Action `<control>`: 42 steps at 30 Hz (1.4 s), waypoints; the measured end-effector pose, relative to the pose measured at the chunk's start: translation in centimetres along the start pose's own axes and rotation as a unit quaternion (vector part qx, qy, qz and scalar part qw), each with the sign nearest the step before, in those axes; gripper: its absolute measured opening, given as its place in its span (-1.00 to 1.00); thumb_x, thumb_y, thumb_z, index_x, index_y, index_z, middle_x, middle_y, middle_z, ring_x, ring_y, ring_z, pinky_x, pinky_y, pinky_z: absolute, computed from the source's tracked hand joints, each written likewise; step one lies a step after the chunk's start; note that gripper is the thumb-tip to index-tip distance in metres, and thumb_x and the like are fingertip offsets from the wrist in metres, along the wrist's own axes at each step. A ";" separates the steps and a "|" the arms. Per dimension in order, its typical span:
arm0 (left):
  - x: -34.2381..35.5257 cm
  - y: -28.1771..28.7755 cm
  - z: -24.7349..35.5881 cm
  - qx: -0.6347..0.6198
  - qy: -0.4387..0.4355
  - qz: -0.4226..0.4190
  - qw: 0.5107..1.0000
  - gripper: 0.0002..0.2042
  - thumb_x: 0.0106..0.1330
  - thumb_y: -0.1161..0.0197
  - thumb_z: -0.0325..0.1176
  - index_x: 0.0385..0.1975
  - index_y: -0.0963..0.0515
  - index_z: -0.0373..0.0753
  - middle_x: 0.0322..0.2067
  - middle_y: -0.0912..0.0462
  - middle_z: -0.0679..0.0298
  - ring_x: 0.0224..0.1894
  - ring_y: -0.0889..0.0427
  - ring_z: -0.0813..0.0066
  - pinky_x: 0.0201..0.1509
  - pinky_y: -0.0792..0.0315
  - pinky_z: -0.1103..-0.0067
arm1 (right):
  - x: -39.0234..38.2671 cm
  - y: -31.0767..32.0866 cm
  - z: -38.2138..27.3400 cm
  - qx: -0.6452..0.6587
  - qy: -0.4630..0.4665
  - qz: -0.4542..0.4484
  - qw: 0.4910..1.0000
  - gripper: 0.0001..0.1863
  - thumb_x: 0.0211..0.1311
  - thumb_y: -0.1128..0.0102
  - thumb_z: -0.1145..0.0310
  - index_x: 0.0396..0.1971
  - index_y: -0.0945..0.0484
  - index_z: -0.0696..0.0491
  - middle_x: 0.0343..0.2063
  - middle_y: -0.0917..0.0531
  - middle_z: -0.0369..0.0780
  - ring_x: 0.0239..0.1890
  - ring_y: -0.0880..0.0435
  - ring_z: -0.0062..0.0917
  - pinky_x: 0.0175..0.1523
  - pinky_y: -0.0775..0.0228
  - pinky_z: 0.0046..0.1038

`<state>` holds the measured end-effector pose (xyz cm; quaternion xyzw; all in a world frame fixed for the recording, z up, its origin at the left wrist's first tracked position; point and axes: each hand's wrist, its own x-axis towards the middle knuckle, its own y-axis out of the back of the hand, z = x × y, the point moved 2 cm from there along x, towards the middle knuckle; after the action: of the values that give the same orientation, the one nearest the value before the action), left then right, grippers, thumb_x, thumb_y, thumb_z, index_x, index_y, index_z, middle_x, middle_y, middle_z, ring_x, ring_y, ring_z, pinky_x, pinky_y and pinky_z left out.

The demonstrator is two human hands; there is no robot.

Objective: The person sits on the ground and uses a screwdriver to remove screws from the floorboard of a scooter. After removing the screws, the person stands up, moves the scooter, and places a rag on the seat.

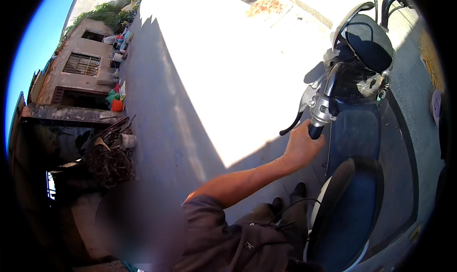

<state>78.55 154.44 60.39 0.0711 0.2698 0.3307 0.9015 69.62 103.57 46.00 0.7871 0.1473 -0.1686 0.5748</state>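
Observation:
My left hand [304, 146] is wrapped round the black handlebar grip [315, 130] of a motor scooter, close under its silver switch housing. Beside my fingers a brake lever [291, 126] sticks out, apart from them. The handlebar is turned, with its other end at the far right. In front of it stands a dark rounded panel [369, 42]. The scooter's dark blue seat [350, 219] is near me, and its footboard [354, 136] lies between seat and handlebar. My forearm crosses from the lower middle. My right hand is out of view.
My dark shoes [300, 188] stand on grey paving left of the seat. At the left are a building with a barred window [82, 64], a heap of sticks [112, 153] and an orange bucket [116, 105]. Bright sunlit ground [228, 81] lies ahead. A blurred patch covers the lower left.

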 end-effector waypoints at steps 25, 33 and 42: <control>30.6 37.8 1.2 -0.178 0.030 0.184 0.966 -0.82 0.26 -0.32 -0.49 -0.26 -0.45 -0.36 -0.67 -0.50 0.32 -0.75 -0.50 0.55 -0.69 -0.37 0.54 | 15.6 -4.5 -51.5 -0.064 0.239 0.027 0.969 -0.66 0.37 -0.18 0.14 0.04 -0.69 -0.08 -0.03 -0.72 -0.01 0.10 -0.65 -0.14 0.22 -0.45 -0.14; 37.4 52.0 1.6 -0.139 0.063 0.255 0.955 -0.82 0.30 -0.33 -0.44 -0.36 -0.42 -0.29 -0.75 -0.50 0.29 -0.79 -0.49 0.51 -0.72 -0.32 0.52 | 20.5 -5.2 -67.0 -0.072 0.295 0.024 0.952 -0.67 0.37 -0.18 0.14 0.02 -0.71 -0.10 -0.04 -0.73 -0.01 0.11 -0.65 -0.13 0.24 -0.44 -0.13; 42.1 65.3 0.2 -0.167 0.085 0.282 0.941 -0.77 0.27 -0.28 -0.48 -0.17 -0.42 -0.41 -0.72 -0.51 0.26 -0.79 -0.51 0.47 -0.72 -0.37 0.49 | 24.7 -10.4 -78.7 -0.081 0.240 0.077 0.964 -0.70 0.36 -0.20 0.12 -0.10 -0.71 -0.02 -0.12 -0.74 0.00 -0.01 -0.68 -0.15 0.12 -0.47 -0.15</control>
<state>68.99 231.52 62.10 -0.0360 0.2551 0.6169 0.7437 94.94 182.69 48.62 0.7642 0.2329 0.0831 0.5957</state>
